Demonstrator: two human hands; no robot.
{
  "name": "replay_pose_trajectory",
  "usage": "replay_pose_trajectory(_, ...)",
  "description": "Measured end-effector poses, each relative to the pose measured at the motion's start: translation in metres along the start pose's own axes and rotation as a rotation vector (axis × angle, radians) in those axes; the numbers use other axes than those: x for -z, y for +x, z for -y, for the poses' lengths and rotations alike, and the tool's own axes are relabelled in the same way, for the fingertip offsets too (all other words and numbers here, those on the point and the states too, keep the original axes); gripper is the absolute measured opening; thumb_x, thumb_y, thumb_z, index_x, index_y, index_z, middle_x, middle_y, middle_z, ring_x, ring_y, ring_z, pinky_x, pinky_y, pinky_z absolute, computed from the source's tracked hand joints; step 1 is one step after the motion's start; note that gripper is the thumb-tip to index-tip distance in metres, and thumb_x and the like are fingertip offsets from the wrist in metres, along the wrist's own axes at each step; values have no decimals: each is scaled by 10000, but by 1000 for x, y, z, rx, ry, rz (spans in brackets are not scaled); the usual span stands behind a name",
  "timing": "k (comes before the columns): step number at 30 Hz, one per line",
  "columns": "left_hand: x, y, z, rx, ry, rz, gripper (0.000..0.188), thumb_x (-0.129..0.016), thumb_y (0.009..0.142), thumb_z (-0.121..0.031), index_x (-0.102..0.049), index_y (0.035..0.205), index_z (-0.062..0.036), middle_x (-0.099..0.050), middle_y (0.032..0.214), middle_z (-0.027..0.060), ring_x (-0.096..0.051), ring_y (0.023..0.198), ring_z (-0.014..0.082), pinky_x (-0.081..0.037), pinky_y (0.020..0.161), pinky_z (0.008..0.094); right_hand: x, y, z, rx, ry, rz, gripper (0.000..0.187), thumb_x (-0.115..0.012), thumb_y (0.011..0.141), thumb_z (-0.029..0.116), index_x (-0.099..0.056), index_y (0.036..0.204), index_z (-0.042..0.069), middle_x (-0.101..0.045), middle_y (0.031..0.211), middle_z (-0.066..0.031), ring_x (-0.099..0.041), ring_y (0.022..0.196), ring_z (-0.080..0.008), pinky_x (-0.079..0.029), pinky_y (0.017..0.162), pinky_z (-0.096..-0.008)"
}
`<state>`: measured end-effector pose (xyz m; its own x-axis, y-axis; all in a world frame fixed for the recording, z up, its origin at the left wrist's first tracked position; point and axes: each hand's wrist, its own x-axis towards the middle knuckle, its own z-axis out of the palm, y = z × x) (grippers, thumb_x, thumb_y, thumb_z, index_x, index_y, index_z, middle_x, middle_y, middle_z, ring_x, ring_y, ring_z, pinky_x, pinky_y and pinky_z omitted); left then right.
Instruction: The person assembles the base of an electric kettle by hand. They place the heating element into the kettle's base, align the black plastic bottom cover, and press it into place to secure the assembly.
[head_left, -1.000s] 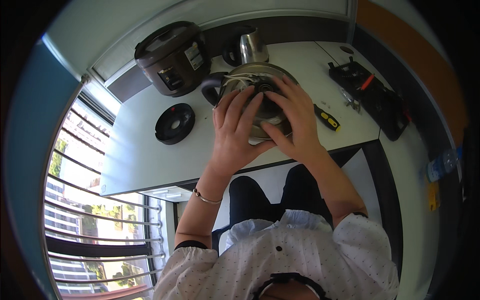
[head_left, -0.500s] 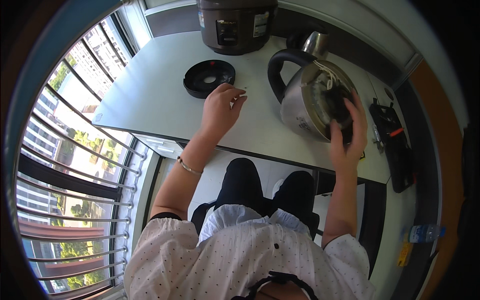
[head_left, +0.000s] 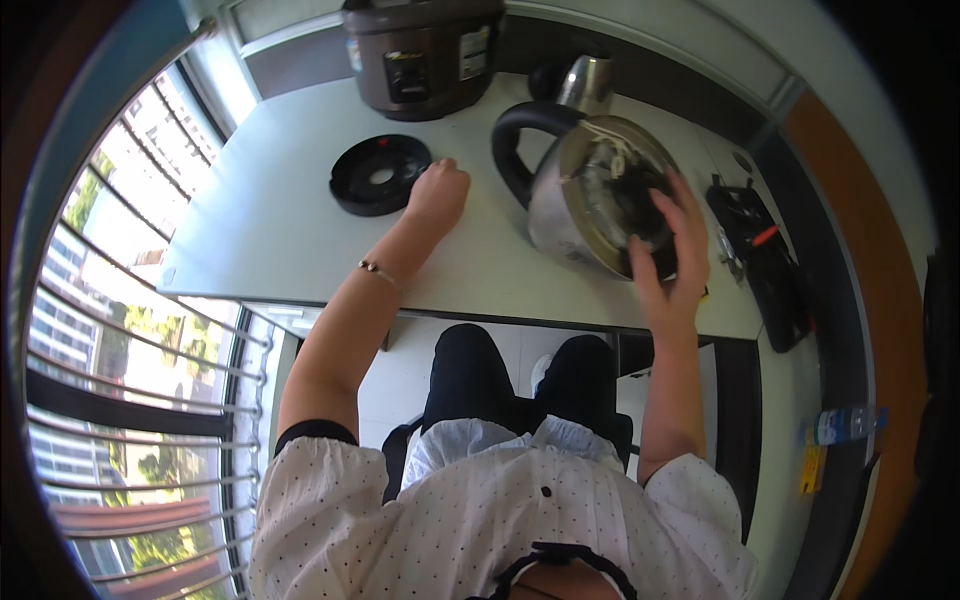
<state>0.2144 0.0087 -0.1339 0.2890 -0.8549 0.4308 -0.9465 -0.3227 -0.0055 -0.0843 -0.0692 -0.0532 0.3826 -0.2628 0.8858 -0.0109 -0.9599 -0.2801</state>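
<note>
A steel electric kettle (head_left: 555, 215) with a black handle lies tipped on the table, its opened underside turned toward the right. Pale wires (head_left: 612, 140) and a dark part show inside that underside. My right hand (head_left: 672, 255) grips the kettle there, thumb and fingers apart on the rim and over the opening. A round black plastic base ring (head_left: 365, 200) with a hole in its middle rests to the left. Beside the ring's right edge, my left hand (head_left: 438, 195) is closed with curled fingers; whether anything small is inside cannot be seen.
A brown rice cooker (head_left: 420, 60) stands at the back, with a steel cup (head_left: 586, 85) to its right. An open black tool case (head_left: 765, 270) with a red-handled tool lies at the right edge. Farther down are a water bottle (head_left: 845, 427) and barred window (head_left: 140, 400) on the left.
My left hand's fingers have curled in from a loose pinch, staying near the ring. The whole view has shifted slightly. My right hand keeps its place on the kettle.
</note>
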Motion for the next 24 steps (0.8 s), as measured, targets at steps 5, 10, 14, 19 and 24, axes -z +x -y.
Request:
replay_pose_trajectory(5, 5, -1, 2, 4, 74, 33, 90, -597, 726, -15, -674, 772, -10, -622, 905, 190, -631, 887, 344, -529, 783, 401, 1, 2, -1, -7, -7, -15, 473, -688, 721, 99, -610, 1187, 65, -529, 1343, -179, -444, 1288, -393, -340, 1059, -447)
replay_pose_trajectory(10, 3, -6, 6, -18, 71, 14, 92, -579, 725, -9, -665, 756, -4, -621, 854, 195, -637, 817, 352, -524, 753, 413, 3, 6, -3, -11, 20, -40, 464, -696, 724, 106, -616, 1179, 61, -546, 1317, -180, -464, 1260, -397, -359, 1038, -441)
replay_pose_trajectory(14, 11, -16, -3, 23, 54, -8, 74, -580, 725, -13, -654, 727, -4, -617, 822, 186, -636, 803, 344, -519, 747, 420, 3, 7, -8, 4, 35, -48, 458, -697, 728, 114, -617, 1177, 70, -551, 1309, -175, -473, 1254, -382, -364, 1032, -432)
replay_pose_trajectory(19, 10, -26, 5, 26, -194, -69, 115, -593, 732, -14, -686, 799, -6, -640, 829, 178, -637, 815, 337, -510, 751, 424, 4, 8, -10, 1, 21, -34, 441, -694, 745, 138, -619, 1176, 82, -556, 1305, -165, -481, 1245, -368, -367, 1031, -430)
replay_pose_trajectory(24, 22, -30, 6, 199, -416, -142, 184, -609, 761, -41, -715, 910, -22, -660, 870, 177, -630, 838, 353, -508, 783, 409, 3, 8, -16, -33, 100, -37, 431, -693, 758, 139, -620, 1180, 87, -556, 1314, -137, -486, 1243, -339, -368, 1044, -420)
